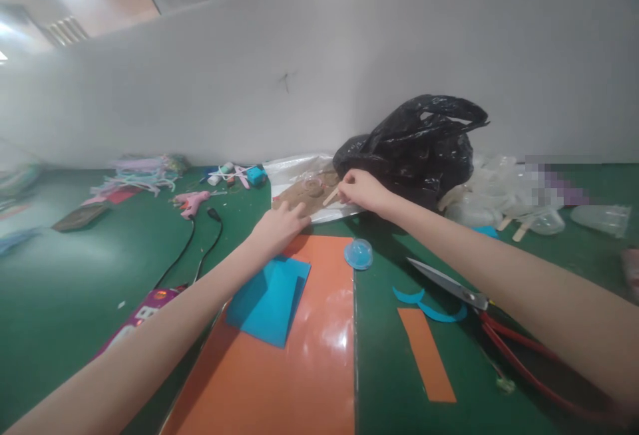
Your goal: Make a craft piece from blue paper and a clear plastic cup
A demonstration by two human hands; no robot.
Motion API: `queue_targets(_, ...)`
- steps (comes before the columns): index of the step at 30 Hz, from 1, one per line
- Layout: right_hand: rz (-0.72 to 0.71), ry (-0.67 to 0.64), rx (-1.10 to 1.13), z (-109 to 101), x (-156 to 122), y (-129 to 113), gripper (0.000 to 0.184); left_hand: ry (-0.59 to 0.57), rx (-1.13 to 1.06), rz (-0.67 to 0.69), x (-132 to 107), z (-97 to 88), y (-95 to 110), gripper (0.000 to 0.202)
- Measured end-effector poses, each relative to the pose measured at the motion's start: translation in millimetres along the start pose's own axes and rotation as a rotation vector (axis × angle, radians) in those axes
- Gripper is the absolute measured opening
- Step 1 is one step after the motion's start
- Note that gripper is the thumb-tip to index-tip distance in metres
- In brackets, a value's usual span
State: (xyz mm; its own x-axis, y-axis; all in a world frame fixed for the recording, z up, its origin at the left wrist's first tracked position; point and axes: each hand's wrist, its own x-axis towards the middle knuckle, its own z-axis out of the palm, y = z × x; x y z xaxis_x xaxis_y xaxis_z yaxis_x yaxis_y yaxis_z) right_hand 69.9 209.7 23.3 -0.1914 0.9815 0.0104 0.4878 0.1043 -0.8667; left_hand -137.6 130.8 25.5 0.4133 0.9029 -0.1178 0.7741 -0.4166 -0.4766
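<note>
My right hand (360,189) is pinched on a small wooden stick (330,197) that pokes into a pile of brown sand (307,195) lying on clear plastic (294,167). My left hand (280,220) rests at the near edge of that sand, fingers curled down against the plastic; I cannot make out anything in it. A small clear ring or cup (314,187) sits in the sand. Just behind the right hand lies a black plastic bag (414,145).
On the green table (74,269) lie an orange sheet (294,355), folded blue paper (269,298), a blue-tinted dome (358,253), red-handled scissors (479,308), an orange strip (426,355), blue scraps (429,305), a pink glue gun (192,202) with cable, and clear plastic cups (549,219).
</note>
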Motion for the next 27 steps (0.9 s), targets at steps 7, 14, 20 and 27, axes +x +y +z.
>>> queue_targets(7,0.004,-0.048,-0.217,1,-11,2,0.015,0.032,-0.035,0.063,-10,-5.5,15,0.042)
queue_targets(14,-0.049,-0.065,-0.442,-13,-23,-1,0.026,-0.013,-0.209,-0.045,-11,-29.7,3,0.032)
queue_targets(20,-0.101,-0.03,-0.58,-21,-34,-3,0.026,0.117,-0.415,-0.333,3,-46.8,-34,0.044)
queue_targets(27,-0.135,-0.061,-0.7,-22,-56,-12,0.031,0.117,-0.439,-0.462,58,-33.7,-33,0.041)
